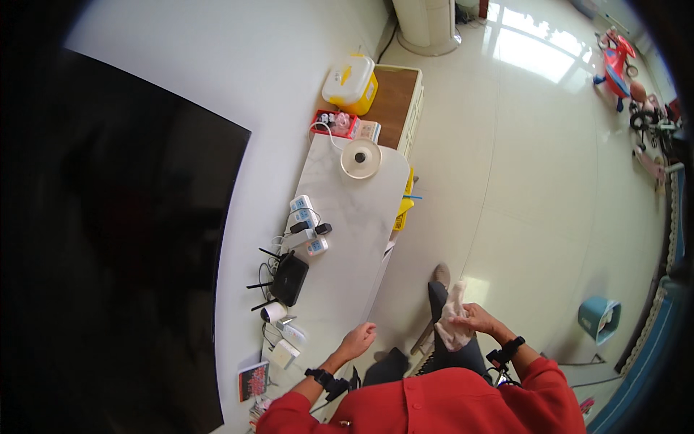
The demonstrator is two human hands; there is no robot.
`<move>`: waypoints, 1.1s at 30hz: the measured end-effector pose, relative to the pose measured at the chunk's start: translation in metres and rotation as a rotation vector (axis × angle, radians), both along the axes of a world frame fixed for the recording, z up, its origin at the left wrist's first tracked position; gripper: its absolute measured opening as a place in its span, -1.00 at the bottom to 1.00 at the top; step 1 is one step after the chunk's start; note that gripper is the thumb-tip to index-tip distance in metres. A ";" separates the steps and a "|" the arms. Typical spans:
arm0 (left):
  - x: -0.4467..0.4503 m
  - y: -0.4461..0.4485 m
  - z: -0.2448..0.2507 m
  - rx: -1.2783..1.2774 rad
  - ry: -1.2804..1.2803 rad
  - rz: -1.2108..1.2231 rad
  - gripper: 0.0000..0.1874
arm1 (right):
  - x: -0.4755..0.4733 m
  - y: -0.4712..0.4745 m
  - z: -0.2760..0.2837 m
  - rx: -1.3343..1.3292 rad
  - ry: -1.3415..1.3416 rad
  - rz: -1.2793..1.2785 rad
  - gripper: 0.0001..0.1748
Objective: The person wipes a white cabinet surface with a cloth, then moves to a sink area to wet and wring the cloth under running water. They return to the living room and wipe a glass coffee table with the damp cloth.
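My right hand (477, 319) is closed around a crumpled light-coloured cloth (455, 328), which hangs in front of my legs. Nothing shows in my left hand (360, 340); its fingers are curled loosely over the near edge of a white marble-patterned cabinet top (355, 228), and whether it touches the edge is unclear. Beyond that hand, along the wall side, are a white security camera (275, 312), a black router (290, 278) with antennas, and white power strips (303, 211) with plugs. A round cream lidded appliance or pot (361, 158) with a black knob stands near the far end.
Past the cabinet stands a brown-topped unit (393, 103) with a yellow-and-white container (351, 84) and a red tray (320, 126). A large dark television (135, 228) fills the left. At right are a blue bin (591, 319) and a red ride-on toy (615, 65).
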State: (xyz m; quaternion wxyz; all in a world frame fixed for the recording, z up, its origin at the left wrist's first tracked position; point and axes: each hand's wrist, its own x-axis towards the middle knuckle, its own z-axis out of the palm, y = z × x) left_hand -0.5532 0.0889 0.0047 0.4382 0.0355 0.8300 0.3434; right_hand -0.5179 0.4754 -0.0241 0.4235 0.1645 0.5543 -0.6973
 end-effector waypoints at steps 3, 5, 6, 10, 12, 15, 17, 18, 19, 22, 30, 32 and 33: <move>-0.019 0.058 0.024 0.061 -0.069 -0.128 -0.61 | -0.009 0.061 0.035 0.049 -0.040 -0.108 -0.53; -0.037 0.097 0.030 0.115 -0.146 -0.159 -0.61 | -0.017 0.098 0.062 0.035 0.064 -0.269 -0.43; -0.046 0.118 0.034 0.162 -0.162 -0.199 -0.61 | -0.022 0.114 0.075 0.044 0.039 -0.285 -0.41; -0.102 0.208 0.062 0.263 -0.187 -0.361 -0.61 | -0.055 0.163 0.128 0.064 0.171 -0.287 -0.44; -0.140 0.253 0.079 0.347 -0.153 -0.403 -0.61 | -0.082 0.180 0.150 0.082 0.234 -0.233 -0.46; -0.193 0.325 0.106 0.548 -0.286 -0.232 -0.53 | -0.137 0.203 0.181 0.135 0.332 -0.058 -0.46; -0.228 0.374 0.121 0.779 -0.402 0.007 -0.49 | -0.181 0.225 0.200 0.183 0.421 0.019 -0.50; -0.249 0.396 0.128 0.887 -0.414 -0.026 -0.45 | -0.199 0.238 0.209 0.165 0.511 0.044 -0.51; -0.269 0.414 0.136 0.827 -0.396 -0.062 -0.46 | -0.217 0.251 0.215 0.206 0.418 0.040 -0.54; -0.340 0.473 0.154 0.758 -0.371 -0.106 -0.49 | -0.278 0.303 0.225 0.266 0.428 -0.063 -0.60; -0.500 0.635 0.180 0.819 -0.321 0.014 -0.59 | -0.377 0.454 0.232 0.162 0.332 -0.507 -0.60; -0.540 0.681 0.183 0.775 -0.375 -0.024 -0.59 | -0.391 0.490 0.233 0.090 0.384 -0.540 -0.57; -0.558 0.702 0.185 0.712 -0.406 -0.030 -0.58 | -0.397 0.506 0.232 0.052 0.413 -0.555 -0.56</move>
